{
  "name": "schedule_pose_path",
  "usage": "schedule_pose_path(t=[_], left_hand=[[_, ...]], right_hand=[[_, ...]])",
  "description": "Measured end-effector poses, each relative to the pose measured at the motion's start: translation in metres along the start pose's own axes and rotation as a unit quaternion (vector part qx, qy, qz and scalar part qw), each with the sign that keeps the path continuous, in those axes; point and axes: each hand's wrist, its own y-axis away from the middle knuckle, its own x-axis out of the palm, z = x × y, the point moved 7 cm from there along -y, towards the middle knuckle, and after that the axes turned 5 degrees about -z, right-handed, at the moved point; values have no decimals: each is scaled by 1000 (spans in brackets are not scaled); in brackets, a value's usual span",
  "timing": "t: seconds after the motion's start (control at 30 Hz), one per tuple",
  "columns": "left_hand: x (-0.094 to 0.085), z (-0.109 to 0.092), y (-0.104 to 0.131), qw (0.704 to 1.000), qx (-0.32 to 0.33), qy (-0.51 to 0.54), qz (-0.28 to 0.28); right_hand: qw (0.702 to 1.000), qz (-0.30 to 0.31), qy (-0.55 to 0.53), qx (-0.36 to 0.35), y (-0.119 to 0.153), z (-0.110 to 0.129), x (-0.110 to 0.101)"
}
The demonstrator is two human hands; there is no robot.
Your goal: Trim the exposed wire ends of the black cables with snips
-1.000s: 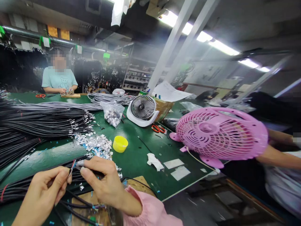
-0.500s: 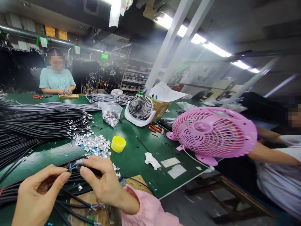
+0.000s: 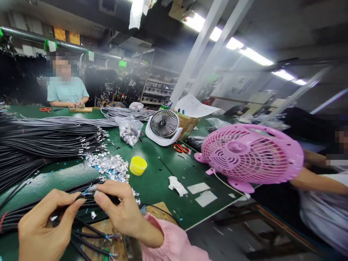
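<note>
My left hand pinches the stripped end of a black cable between thumb and forefinger. Thin blue wires fan out from that end toward my right hand. The thumb and forefinger of my right hand are closed beside these wires, with something small and greyish at their tips that is too blurred to name. Below, more black cables with bared coloured ends lie over a worn wooden board. Just beyond my fingers is a heap of silver foil scraps and blue bits.
A yellow cup stands near the foil. Black cable bundles fill the left; a bag, small fan and orange scissors lie farther back. A large pink fan stands at the right edge. Two co-workers sit nearby.
The left fingers have shifted slightly right and up, closer to the right fingertips. The blue wires now point more upward. The whole view has shifted slightly.
</note>
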Motion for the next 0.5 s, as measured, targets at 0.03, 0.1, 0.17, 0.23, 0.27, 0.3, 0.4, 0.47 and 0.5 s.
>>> schedule_pose_path(t=[0.03, 0.1, 0.17, 0.23, 0.27, 0.3, 0.4, 0.47, 0.5], left_hand=[[-1, -2, 0, 1000, 9, -6, -7], [-1, -7, 1, 1000, 19, -12, -17], [-1, -11, 1, 999, 29, -17, -21], [-1, -14, 1, 999, 36, -23, -25], [-2, -15, 1, 998, 42, -25, -25], [-2, -16, 1, 998, 50, -26, -28], [-2, -19, 1, 997, 70, -31, -29], [-1, -21, 1, 996, 77, -35, -25], [-1, -22, 2, 996, 70, -41, -22]], right_hand=[[1000, 2, -2, -9, 0, 1, 0], [1000, 8, -18, -11, 0, 1, 2], [999, 16, -38, 19, 0, -2, 3], [997, 18, -51, 53, 1, -6, 3], [997, 18, -52, 59, 1, -7, 3], [997, 18, -50, 57, 1, -7, 3], [999, 28, -33, 29, 1, -4, 4], [999, 36, -15, 19, 1, -3, 5], [999, 43, -14, 21, 1, -4, 5]])
